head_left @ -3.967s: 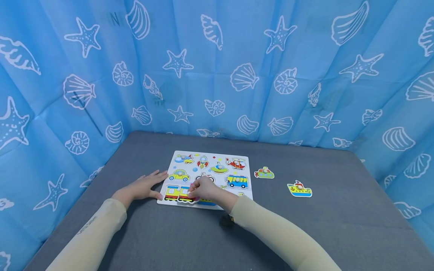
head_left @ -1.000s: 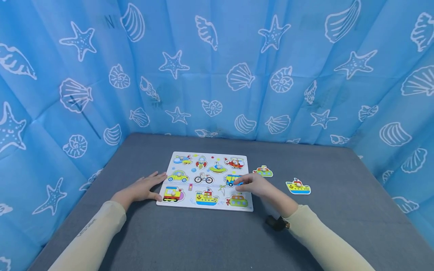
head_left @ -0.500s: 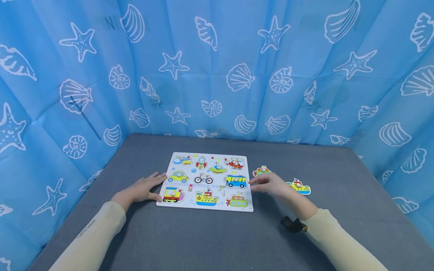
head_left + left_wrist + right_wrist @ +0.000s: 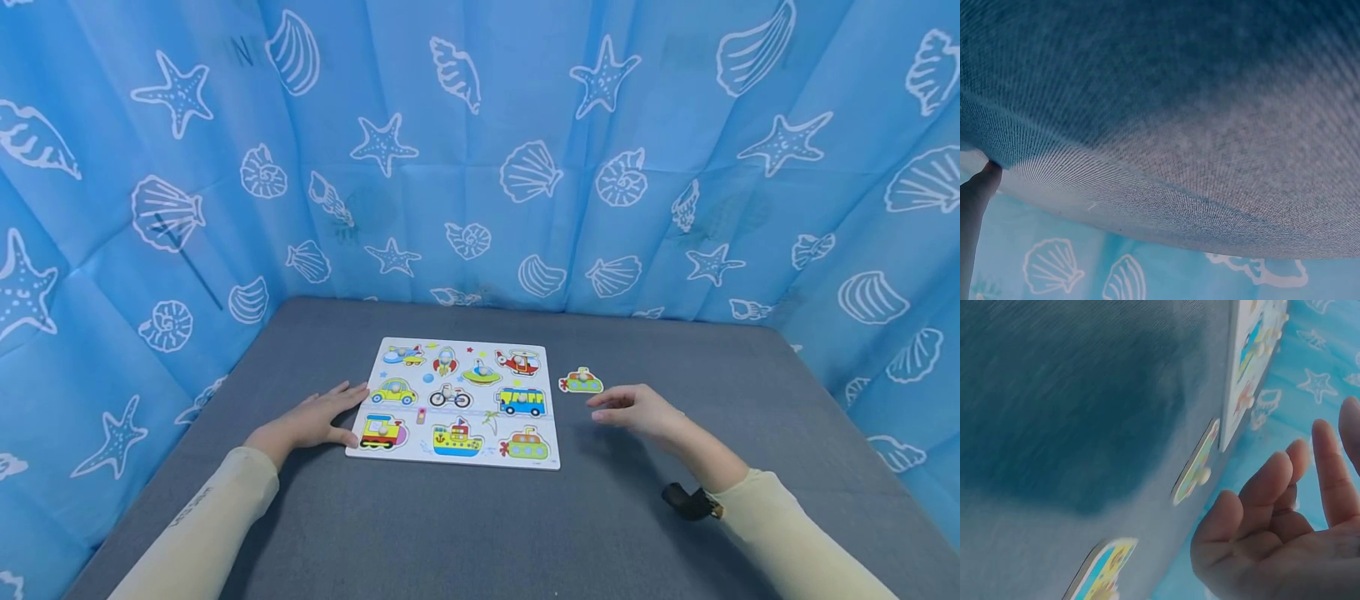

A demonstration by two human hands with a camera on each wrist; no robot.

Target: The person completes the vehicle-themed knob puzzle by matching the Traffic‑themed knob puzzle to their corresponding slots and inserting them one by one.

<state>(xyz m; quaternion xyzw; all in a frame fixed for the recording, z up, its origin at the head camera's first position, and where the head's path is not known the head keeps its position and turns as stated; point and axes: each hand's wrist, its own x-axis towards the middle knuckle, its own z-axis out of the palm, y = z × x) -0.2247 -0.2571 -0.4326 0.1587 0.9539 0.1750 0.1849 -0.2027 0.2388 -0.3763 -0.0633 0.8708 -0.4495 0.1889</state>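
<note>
My left hand [image 4: 311, 419] rests flat with spread fingers at the left edge of a white peg puzzle board [image 4: 420, 457]. In the left wrist view only one finger [image 4: 979, 190] shows. To the right of the board my right hand [image 4: 639, 412] hovers over the table, fingers loosely bent and holding nothing. Its fingertips are just below a loose submarine piece [image 4: 582, 381]. A loose ship piece [image 4: 1110, 565] lies on the table in the right wrist view; in the head view the right hand hides it. The train piece [image 4: 383, 432] sits in the board's lower left slot.
Knobbed pieces such as a car [image 4: 394, 392], a bicycle [image 4: 452, 397] and a bus [image 4: 522, 402] sit in the board. Its ship picture [image 4: 457, 438] and submarine picture [image 4: 527, 444] show no knobs. A blue shell-patterned curtain [image 4: 480, 192] surrounds the grey table [image 4: 465, 533].
Four seconds ago my right hand pinched the train piece over the board; that piece now lies in its slot. The right hand has moved right, off the board. My left hand has stayed put.
</note>
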